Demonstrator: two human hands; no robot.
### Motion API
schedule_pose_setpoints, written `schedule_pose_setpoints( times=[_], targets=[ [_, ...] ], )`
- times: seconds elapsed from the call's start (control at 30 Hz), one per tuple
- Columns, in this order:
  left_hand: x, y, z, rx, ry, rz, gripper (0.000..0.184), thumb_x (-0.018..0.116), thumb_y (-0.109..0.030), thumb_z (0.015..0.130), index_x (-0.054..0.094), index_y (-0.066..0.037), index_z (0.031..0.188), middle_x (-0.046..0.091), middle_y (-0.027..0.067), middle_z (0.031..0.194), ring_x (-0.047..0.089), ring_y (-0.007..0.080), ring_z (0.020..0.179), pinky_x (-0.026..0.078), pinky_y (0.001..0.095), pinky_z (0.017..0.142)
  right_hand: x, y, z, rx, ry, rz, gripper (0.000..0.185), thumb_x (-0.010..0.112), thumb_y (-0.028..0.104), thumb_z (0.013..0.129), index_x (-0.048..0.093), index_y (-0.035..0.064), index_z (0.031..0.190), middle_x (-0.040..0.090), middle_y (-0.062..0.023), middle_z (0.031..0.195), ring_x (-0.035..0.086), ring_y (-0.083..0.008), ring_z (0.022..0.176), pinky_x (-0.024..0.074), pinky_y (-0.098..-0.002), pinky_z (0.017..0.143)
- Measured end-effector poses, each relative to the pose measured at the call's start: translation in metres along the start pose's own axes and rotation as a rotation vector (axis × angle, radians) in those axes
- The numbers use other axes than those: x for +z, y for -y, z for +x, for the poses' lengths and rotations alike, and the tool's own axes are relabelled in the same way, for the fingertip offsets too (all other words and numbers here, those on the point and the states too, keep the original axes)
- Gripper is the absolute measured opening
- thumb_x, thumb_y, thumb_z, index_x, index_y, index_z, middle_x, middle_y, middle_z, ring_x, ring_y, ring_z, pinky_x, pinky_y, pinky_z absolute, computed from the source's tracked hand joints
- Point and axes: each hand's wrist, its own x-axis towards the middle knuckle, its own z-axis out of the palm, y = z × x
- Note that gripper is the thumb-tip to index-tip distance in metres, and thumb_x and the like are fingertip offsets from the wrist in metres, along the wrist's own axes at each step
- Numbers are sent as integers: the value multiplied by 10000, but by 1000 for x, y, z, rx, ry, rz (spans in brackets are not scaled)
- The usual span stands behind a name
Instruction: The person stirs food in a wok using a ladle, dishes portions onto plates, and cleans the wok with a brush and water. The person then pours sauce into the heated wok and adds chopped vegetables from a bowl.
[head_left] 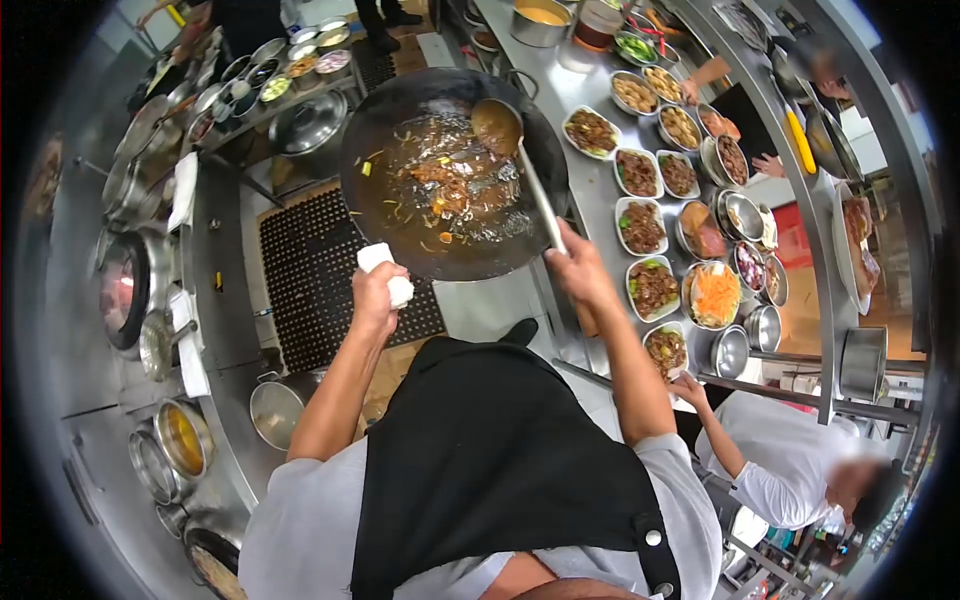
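A big dark wok (375, 215) hangs over the floor between the counters, with brown sauce and bits of food (445, 190) in it. My left hand (373, 298) is closed round a folded white cloth (386, 268) at the wok's near left rim; the fingers' hold on the rim itself is hidden. In my right hand (582, 268) is the long handle of a ladle (541, 195). The ladle's bowl, filled with brown sauce, is inside the wok near its far right side.
Several trays of meat and vegetables (640, 228) line the right counter (560, 85), beside metal bowls (730, 350). A co-worker's hand (690, 392) touches the nearest tray. A black perforated mat (310, 265) covers the floor. Pots (185, 440) and a lidded pan (308, 122) stand left.
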Motion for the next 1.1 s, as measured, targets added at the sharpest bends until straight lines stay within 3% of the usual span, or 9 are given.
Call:
schedule_pose_setpoints(
  times=[0.13, 0.2, 0.27, 0.37, 0.47, 0.6, 0.7, 0.8, 1.1],
  targets=[
    [-38, -20, 10, 15, -41, 3, 105, 644, -35, 747, 617, -13, 845, 618, 79, 693, 611, 178, 581, 479, 310, 531, 57, 35, -46, -80, 264, 0, 628, 668, 103, 928, 467, 56, 1521, 566, -235, 1459, 558, -317, 1342, 421, -350, 1093],
    [-55, -28, 9, -1, -65, 7, 129, 648, -16, 746, 612, -12, 869, 615, 66, 721, 608, 175, 588, 483, 314, 535, 46, 85, -67, 351, 363, 142, 617, 672, 89, 929, 489, 86, 1518, 635, -174, 1391, 646, -217, 1129, 490, -328, 965],
    [-58, -34, -6, 39, -100, 34, 140, 649, -9, 746, 611, -11, 881, 619, 62, 735, 611, 175, 593, 489, 317, 540, 57, 52, -52, 165, 186, 64, 632, 678, 88, 933, 466, 55, 1527, 690, -71, 986, 543, -92, 693, 477, -287, 604],
    [-47, -31, -14, 127, -171, 59, 201, 636, 24, 757, 609, -8, 954, 632, 55, 802, 631, 171, 644, 524, 321, 563, 86, 36, -27, 240, 88, 126, 657, 647, 143, 963, 394, 39, 1560, 532, -9, 679, 508, -119, 537, 454, -314, 501],
    [-53, -21, 5, 177, -159, 81, 209, 633, 24, 766, 610, -13, 970, 638, 47, 819, 626, 160, 660, 521, 317, 571, 136, 46, -43, 380, 275, 309, 597, 604, 165, 991, 418, 68, 1550, 544, 2, 703, 491, -109, 522, 423, -289, 469],
    [-82, -23, 10, 34, -222, 88, 158, 699, -12, 746, 641, -51, 887, 620, 42, 738, 612, 173, 597, 490, 312, 546, 149, 69, -72, 652, 620, 1128, 441, 556, 182, 1027, 448, 118, 1449, 508, -1, 727, 465, -126, 475, 374, -283, 411],
    [-115, -5, -4, -137, -249, -57, 157, 673, -10, 780, 613, -100, 895, 613, 14, 734, 633, 165, 592, 499, 302, 508, 129, 65, -92, 821, 586, 1338, 253, 548, 189, 1043, 512, 132, 1288, 483, -1, 723, 452, -115, 469, 374, -273, 404],
    [-102, 0, -39, -359, -206, -99, 116, 625, -107, 826, 521, -146, 858, 587, 28, 654, 519, 142, 439, 369, 274, 369, 91, 52, -109, 758, 609, 1302, 331, 555, 193, 1037, 505, 142, 1361, 484, 3, 729, 420, -96, 472, 355, -257, 424],
    [-8, 32, -64, -353, -52, -189, 115, 634, -142, 814, 546, -122, 884, 613, 76, 668, 516, 164, 443, 360, 277, 378, -78, 32, -163, 395, 138, 1305, 512, 583, 185, 1014, 438, 124, 1501, 488, -18, 709, 461, -122, 447, 384, -282, 399]
  ],
)
